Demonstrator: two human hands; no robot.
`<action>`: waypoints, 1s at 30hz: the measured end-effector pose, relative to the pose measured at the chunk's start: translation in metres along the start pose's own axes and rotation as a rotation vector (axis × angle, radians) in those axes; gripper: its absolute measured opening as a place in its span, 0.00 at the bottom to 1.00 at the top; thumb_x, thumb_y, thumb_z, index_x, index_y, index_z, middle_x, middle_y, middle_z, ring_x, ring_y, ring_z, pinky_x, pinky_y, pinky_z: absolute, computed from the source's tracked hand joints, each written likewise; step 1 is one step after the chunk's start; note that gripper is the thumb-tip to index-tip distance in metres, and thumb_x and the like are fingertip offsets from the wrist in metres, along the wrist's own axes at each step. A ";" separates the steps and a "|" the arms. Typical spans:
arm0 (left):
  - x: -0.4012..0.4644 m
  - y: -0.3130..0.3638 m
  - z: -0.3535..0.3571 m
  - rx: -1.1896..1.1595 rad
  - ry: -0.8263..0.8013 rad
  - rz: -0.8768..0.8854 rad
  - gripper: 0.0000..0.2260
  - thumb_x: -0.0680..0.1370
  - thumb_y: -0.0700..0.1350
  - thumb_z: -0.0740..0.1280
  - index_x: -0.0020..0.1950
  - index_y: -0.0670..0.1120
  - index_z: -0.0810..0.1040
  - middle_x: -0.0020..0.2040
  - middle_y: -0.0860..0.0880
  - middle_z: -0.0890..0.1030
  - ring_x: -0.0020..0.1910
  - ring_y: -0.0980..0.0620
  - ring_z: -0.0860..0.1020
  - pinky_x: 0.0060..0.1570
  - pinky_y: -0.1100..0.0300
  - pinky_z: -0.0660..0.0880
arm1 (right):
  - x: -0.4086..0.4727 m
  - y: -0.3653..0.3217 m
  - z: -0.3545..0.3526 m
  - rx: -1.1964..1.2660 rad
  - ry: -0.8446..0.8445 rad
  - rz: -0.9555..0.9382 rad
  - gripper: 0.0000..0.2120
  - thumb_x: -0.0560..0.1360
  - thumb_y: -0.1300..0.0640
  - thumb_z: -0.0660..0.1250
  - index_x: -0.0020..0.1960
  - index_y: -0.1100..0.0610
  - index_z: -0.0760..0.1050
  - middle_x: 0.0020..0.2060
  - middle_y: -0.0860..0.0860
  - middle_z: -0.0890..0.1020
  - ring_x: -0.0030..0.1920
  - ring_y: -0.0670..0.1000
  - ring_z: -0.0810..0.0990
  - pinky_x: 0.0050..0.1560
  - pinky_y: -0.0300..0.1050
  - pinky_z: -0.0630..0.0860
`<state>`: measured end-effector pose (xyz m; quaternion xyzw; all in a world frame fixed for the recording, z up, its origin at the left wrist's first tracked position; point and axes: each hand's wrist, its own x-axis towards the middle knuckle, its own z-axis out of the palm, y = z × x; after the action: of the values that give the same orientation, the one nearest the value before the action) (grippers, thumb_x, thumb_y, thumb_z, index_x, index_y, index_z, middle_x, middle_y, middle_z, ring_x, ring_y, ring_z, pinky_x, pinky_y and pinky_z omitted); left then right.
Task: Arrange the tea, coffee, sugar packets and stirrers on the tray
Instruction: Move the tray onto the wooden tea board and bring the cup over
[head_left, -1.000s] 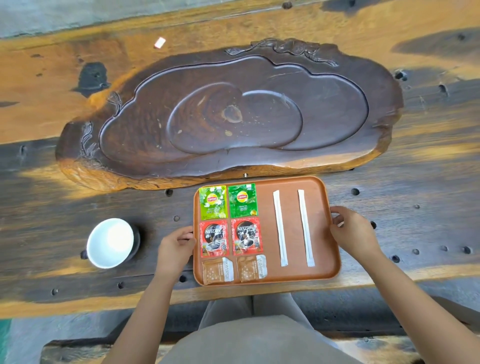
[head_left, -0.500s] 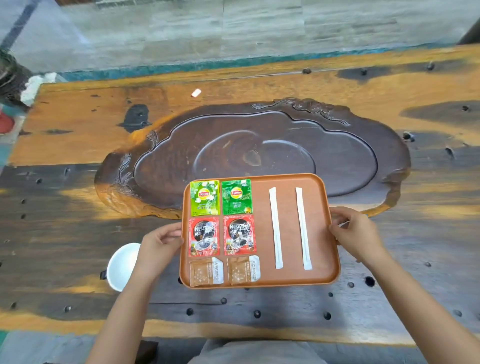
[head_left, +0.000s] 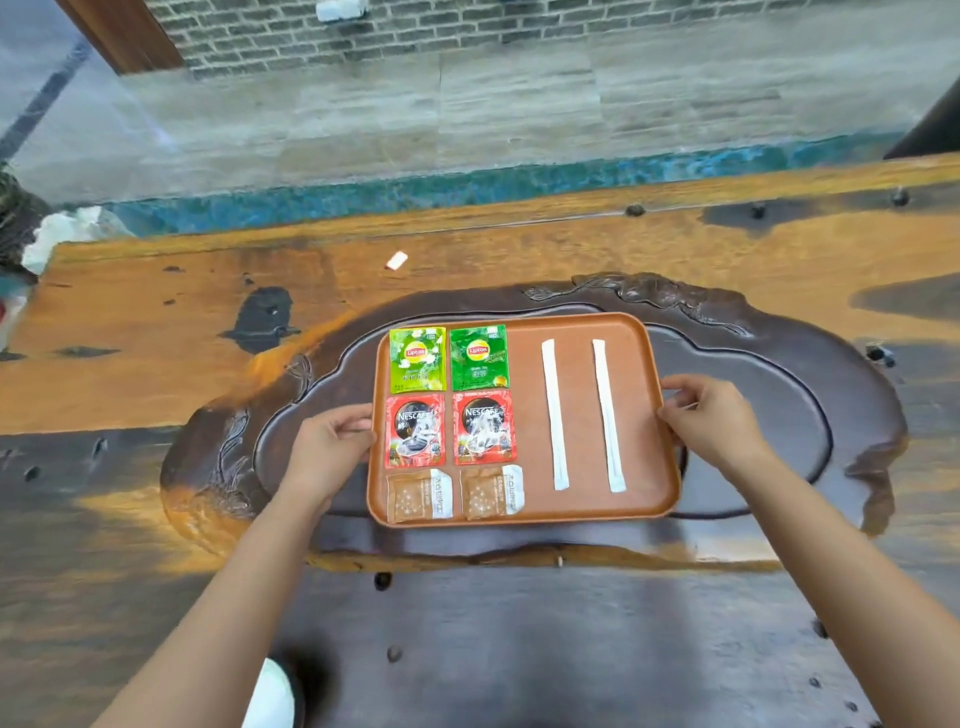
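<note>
An orange-brown tray (head_left: 524, 322) is over the middle of a dark carved wooden slab (head_left: 831, 415). My left hand (head_left: 327, 449) grips its left rim and my right hand (head_left: 711, 421) grips its right rim. On the tray's left side lie two green tea packets (head_left: 418, 359) (head_left: 478, 357), below them two red coffee packets (head_left: 414, 430) (head_left: 484, 427), and at the front two brown sugar packets (head_left: 420, 496) (head_left: 492, 492). Two white wrapped stirrers (head_left: 555, 413) (head_left: 608, 414) lie parallel on the right half.
The slab rests on a long orange and dark wooden table (head_left: 156, 332). A white bowl (head_left: 272, 696) peeks out near my left forearm at the front. A small white scrap (head_left: 397, 261) lies on the table behind the slab. Beyond the table's far edge is a tiled floor.
Both hands have carried the tray away from the table's front edge and over the middle of the carved slab. The camera has tilted up, so the bowl now sits near the bottom edge.
</note>
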<state>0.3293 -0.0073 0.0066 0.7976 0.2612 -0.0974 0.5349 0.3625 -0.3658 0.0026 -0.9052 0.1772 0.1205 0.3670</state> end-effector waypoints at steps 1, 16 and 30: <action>0.010 0.000 0.002 0.016 -0.004 0.003 0.14 0.74 0.29 0.62 0.55 0.41 0.80 0.41 0.46 0.81 0.45 0.44 0.80 0.52 0.48 0.77 | 0.008 0.000 0.005 0.011 0.014 0.011 0.14 0.71 0.64 0.62 0.53 0.56 0.80 0.32 0.50 0.78 0.45 0.62 0.81 0.53 0.58 0.77; 0.064 -0.026 0.023 0.104 0.018 0.007 0.18 0.72 0.33 0.63 0.45 0.56 0.83 0.41 0.47 0.84 0.44 0.44 0.82 0.52 0.45 0.78 | 0.039 0.007 0.036 -0.095 0.117 0.000 0.15 0.72 0.65 0.60 0.54 0.57 0.79 0.41 0.56 0.83 0.52 0.58 0.79 0.45 0.39 0.66; 0.046 -0.027 0.036 0.134 0.074 0.031 0.14 0.75 0.37 0.61 0.55 0.50 0.82 0.44 0.50 0.84 0.46 0.51 0.81 0.52 0.48 0.78 | 0.027 0.014 0.030 -0.121 0.135 0.001 0.14 0.73 0.64 0.61 0.54 0.56 0.80 0.38 0.55 0.81 0.51 0.59 0.79 0.51 0.44 0.71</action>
<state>0.3582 -0.0182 -0.0500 0.8387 0.2613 -0.0765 0.4716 0.3791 -0.3605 -0.0366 -0.9316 0.1944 0.0699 0.2989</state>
